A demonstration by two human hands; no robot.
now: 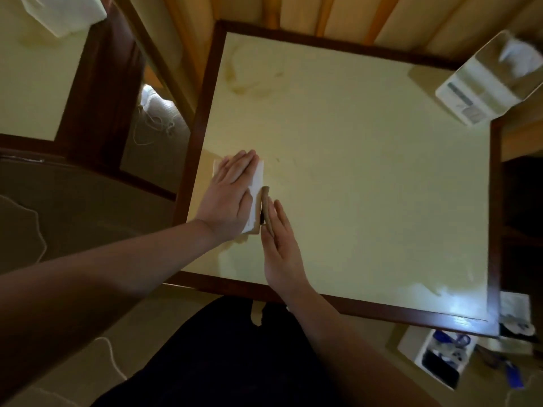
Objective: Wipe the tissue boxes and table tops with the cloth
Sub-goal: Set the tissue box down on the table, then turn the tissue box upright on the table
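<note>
A low white tissue box (258,177) lies near the left edge of the cream table top (367,171), which has a dark wood rim. My left hand (232,189) rests flat on top of the box, fingers straight. My right hand (280,248) stands edge-on against the box's right side. With straight fingers it presses a brownish cloth (265,198) to that side. A second white tissue box (484,83) stands at the table's far right corner, blurred.
A neighbouring cream table (29,83) at the left carries another white box (67,13). White cords (150,124) trail on the floor between the tables. A white bin (440,356) with small items sits on the floor at the lower right. Padded seating runs behind the table.
</note>
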